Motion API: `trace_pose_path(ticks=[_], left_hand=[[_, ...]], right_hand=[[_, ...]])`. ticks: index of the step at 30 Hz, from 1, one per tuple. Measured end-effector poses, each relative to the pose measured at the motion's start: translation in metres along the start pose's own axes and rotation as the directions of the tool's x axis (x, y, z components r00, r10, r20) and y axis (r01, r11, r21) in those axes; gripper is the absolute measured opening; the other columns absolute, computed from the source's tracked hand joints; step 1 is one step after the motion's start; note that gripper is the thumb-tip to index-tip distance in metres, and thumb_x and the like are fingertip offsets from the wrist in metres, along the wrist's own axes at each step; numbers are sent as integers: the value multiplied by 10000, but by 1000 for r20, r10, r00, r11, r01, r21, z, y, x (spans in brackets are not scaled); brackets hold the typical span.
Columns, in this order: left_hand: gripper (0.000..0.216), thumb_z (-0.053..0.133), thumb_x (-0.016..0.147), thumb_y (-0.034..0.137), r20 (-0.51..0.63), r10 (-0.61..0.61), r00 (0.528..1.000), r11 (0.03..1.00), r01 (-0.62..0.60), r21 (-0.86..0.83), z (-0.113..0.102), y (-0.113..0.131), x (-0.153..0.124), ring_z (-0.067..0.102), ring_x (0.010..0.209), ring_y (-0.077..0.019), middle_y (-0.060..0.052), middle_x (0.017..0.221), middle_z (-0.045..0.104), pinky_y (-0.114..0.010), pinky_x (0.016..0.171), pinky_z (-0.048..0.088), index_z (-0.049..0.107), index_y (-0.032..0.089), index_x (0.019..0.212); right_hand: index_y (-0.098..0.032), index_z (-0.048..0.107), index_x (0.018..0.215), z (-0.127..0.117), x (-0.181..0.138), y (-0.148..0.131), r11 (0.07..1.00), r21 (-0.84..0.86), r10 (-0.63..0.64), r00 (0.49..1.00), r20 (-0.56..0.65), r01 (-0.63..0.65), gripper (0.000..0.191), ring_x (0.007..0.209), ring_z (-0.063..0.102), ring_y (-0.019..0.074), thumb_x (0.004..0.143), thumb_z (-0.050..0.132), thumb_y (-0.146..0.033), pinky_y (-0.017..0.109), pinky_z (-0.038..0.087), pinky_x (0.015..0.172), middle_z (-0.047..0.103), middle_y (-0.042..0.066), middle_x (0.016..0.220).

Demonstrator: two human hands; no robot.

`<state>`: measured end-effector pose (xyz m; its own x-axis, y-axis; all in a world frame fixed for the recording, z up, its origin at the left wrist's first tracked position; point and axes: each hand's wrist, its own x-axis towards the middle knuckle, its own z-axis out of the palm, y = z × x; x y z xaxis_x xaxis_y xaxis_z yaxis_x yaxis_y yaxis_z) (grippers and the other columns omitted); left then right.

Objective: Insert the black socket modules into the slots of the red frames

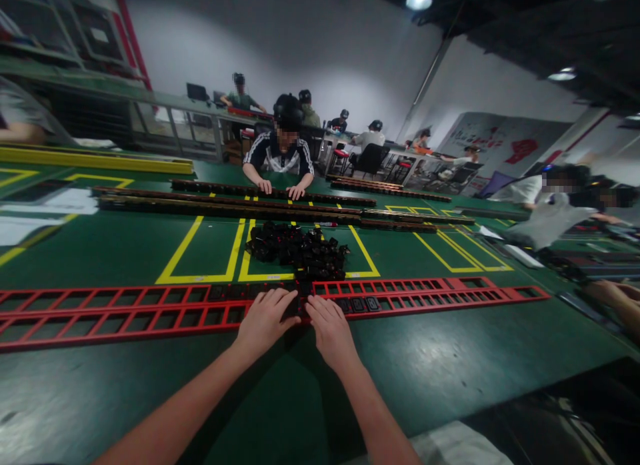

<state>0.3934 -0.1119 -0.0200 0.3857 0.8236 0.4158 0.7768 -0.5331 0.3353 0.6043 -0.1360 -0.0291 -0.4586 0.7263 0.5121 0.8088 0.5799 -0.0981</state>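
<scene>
A long red frame (170, 308) with two rows of slots lies across the green table in front of me. Black square pieces (357, 304) fill some slots near its middle. My left hand (267, 318) is over the frame, thumb and index finger on either side of a dark piece that its fingers partly hide. Just to the right, my right hand (331, 328) rests its outstretched fingers on the frame beside that piece. A heap of small black parts (297, 248) lies right behind the frame, beyond my hands.
Long dark rails (230, 205) cross the table behind the heap, with a red marker (326, 224) nearby. A co-worker (278, 155) sits opposite, hands on a rail. Yellow bars (95, 160) lie at far left. Another person's arm (617, 298) reaches in at right.
</scene>
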Motion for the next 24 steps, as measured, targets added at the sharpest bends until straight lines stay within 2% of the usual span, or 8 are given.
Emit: trace_pose_path(ticks=[13,17,24], left_hand=[[453,680,900,432,85,-61,995,998,61,9,-3,7,6,582,1112,-253,-56,1231,676,-414,917,429,605,234,1300],[425,676,905,391,91,-108,990,994,109,-5,-3,11,7,576,1132,-251,-42,1236,671,-419,924,422,605,236,1295],[412,685,889,356,92,-119,989,992,123,-39,-3,13,7,567,1129,-237,-38,1231,660,-410,935,416,609,250,1280]], right_hand=[[-171,628,1345,6,-3,5,999,-19,-31,998,-47,30,468,1321,551,220,935,445,-37,451,467,1096,624,92,1400],[-188,613,1372,5,-3,6,999,-34,-38,998,-43,36,507,1319,556,218,924,440,-27,449,473,1094,628,97,1394],[-175,624,1350,5,-3,7,997,-50,-56,996,-69,52,484,1314,561,207,924,450,-24,434,478,1093,641,93,1378]])
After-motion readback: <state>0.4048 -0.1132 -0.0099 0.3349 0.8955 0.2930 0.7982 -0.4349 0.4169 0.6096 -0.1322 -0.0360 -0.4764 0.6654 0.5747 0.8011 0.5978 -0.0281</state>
